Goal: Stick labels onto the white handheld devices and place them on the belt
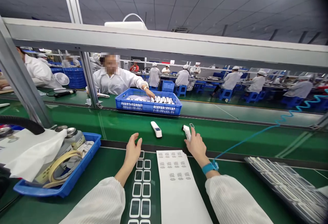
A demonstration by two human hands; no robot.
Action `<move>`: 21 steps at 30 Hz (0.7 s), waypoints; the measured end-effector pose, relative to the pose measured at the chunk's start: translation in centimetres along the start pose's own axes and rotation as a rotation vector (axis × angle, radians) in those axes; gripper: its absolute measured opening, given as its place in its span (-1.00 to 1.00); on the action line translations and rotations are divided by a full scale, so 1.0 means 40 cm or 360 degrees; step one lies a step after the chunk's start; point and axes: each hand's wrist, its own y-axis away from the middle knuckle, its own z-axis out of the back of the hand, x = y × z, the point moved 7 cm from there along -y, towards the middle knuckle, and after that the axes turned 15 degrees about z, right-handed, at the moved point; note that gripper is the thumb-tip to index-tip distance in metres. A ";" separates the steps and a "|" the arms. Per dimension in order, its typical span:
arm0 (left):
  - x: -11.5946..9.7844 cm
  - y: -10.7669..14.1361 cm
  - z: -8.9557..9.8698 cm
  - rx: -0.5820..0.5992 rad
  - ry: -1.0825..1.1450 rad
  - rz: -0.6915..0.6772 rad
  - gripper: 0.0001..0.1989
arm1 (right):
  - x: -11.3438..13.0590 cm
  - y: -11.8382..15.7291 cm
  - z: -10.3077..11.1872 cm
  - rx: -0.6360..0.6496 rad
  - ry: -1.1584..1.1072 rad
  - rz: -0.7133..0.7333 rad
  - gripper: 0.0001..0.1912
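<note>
My left hand (pixel 132 150) hovers at the bench edge, fingers apart and holding nothing, close to two columns of white rounded rectangular frames (pixel 146 190). At the fingertips of my right hand (pixel 197 147) is one small rounded rectangular frame (pixel 192 125). A white handheld device (pixel 187 133), like an infrared thermometer with a dark end, lies on the green belt just past that hand. A second such device (pixel 156 129), with a dark display, rests on the belt further left. Between my forearms lies a white sheet of printed labels (pixel 179 190).
Left, a blue tray (pixel 96 140) holds tape rolls and metal-topped bottles. Stacked frame sheets (pixel 289 186) lie right. A blue coiled cord (pixel 246 140) runs from my right wristband. Across the belt, a co-worker's hand (pixel 150 93) reaches into a blue basket (pixel 148 107) of white devices.
</note>
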 end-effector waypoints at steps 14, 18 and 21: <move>0.042 0.245 -0.260 0.0932 0.0605 0.0817 -0.65 | 0.325 0.272 0.164 -0.0516 -0.0141 0.1316 -0.36; 0.077 0.252 -0.253 0.0824 0.0807 0.1004 -0.69 | 0.399 0.344 0.194 -0.0328 -0.0237 0.1705 -0.47; 0.078 0.249 -0.252 0.0856 0.0865 0.0918 -0.65 | 0.372 0.329 0.222 -0.0263 -0.0724 0.1616 -0.58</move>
